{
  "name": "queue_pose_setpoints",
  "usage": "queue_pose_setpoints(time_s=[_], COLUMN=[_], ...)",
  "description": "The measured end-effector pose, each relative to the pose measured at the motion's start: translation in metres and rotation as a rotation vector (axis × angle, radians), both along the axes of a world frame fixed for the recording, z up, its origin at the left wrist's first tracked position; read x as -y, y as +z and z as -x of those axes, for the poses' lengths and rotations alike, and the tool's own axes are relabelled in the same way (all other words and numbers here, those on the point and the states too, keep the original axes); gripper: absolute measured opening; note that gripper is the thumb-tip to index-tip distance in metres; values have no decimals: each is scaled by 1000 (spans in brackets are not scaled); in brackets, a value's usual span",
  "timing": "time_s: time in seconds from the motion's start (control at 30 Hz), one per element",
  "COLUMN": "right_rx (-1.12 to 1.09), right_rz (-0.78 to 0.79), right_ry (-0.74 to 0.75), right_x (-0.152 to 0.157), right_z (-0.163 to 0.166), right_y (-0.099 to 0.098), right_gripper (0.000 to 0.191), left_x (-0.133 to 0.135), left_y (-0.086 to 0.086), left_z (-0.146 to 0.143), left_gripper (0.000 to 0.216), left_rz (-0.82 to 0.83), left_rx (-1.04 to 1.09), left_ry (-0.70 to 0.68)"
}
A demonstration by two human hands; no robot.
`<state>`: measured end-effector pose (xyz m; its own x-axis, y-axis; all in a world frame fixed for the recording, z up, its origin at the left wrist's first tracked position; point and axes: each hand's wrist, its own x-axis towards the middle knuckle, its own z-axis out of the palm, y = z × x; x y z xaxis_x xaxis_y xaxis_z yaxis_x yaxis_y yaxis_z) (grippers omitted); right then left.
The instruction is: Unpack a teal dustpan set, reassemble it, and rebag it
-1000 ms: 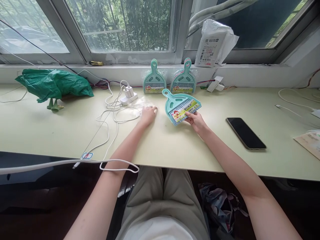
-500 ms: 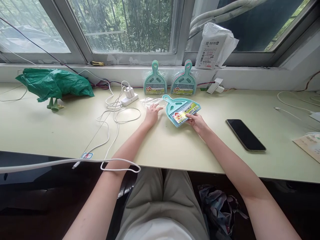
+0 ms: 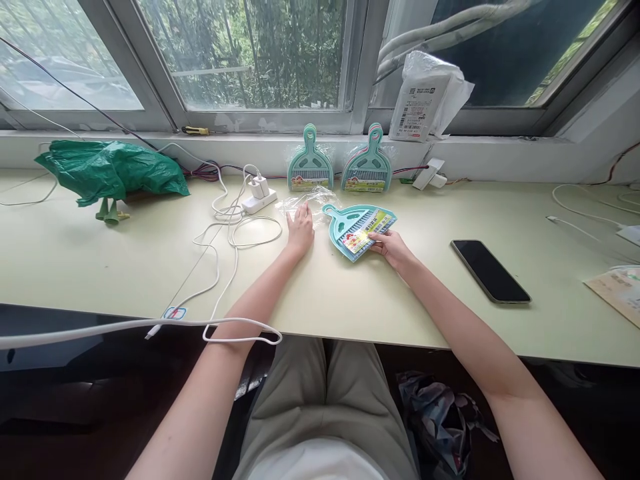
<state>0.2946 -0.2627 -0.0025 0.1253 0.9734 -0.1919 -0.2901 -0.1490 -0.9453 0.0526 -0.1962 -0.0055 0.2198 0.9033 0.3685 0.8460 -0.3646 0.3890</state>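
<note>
Right now my right hand (image 3: pixel 393 245) pinches the wide labelled edge of a small teal plastic dustpan-and-brush set (image 3: pixel 359 227), its handle pointing toward my left hand (image 3: pixel 301 225). That hand lies flat, fingers spread, on a crinkly clear plastic sleeve (image 3: pixel 310 199) on the pale green desk (image 3: pixel 100 260). I judge the set light and stiff, easy to hold at the rim or the looped handle; the sleeve looks flimsy and slippery. Two more bagged sets (image 3: pixel 340 163) lean against the sill behind.
</note>
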Motion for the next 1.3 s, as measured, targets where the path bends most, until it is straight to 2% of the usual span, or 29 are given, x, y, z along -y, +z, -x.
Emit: queue_pose_setpoints(time_s=[0.1,0.33,0.47,0.73,1.0,1.07,1.23,1.3], right_rx=[-12,-21,-14,-17,-50,-61,-80,-71], right_rz=[7,10,16,9,-62,-71,-117,-147], right_ry=[-1,33,11,-19,-49,-57,-43,-25], right_x=[0,-2,-4,-4,-4,-3,0,2], right_z=[-1,0,-1,1,6,7,8,8], right_y=[0,-4,-6,-6,-9,-8,-4,-4], right_gripper=[15,15,13,16,11,12,15,16], left_x=[1,5,4,0,18,23,22,17], left_y=[2,7,7,-2,2,6,17,17], left_z=[-1,-2,-2,-7,-22,-24,-20,-16], left_gripper=[77,75,73,75,73,68,50,50], left_rz=[17,29,8,-103,-141,-204,-348,-342], left_rx=[-29,-211,-228,-95,-30,9,266,275], left_ry=[-10,31,-3,-256,-462,-425,-57,-56])
